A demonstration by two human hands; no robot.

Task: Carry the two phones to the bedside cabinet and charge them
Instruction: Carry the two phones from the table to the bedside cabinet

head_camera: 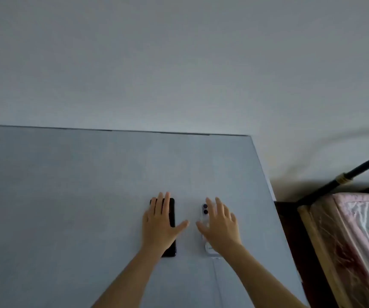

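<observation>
Both hands lie spread and flat, palms down, low in the centre of the frame, each over one phone. Left hand (159, 221) covers much of a black phone (172, 227), its fingers pointing up the frame and thumb angled toward the middle. Right hand (220, 223) covers a white phone (204, 213) lying camera-side up, two dark lenses showing beside the index finger. Neither hand is closed around anything yet; whether the palms actually press on the phones cannot be told. The two phones lie parallel, close together but apart, on a pale grey surface (67, 196) that fills the lower left. Both forearms reach in from the bottom edge, converging slightly.

A thin pale line, possibly a cable, runs from the white phone's near end toward the bottom edge. At the lower right stands a bed (357, 230) with a dark curved rail.

To lift well, each hand should probably curl fingers and thumb around the long edges, sliding a phone slightly if the edge is hard to catch.
</observation>
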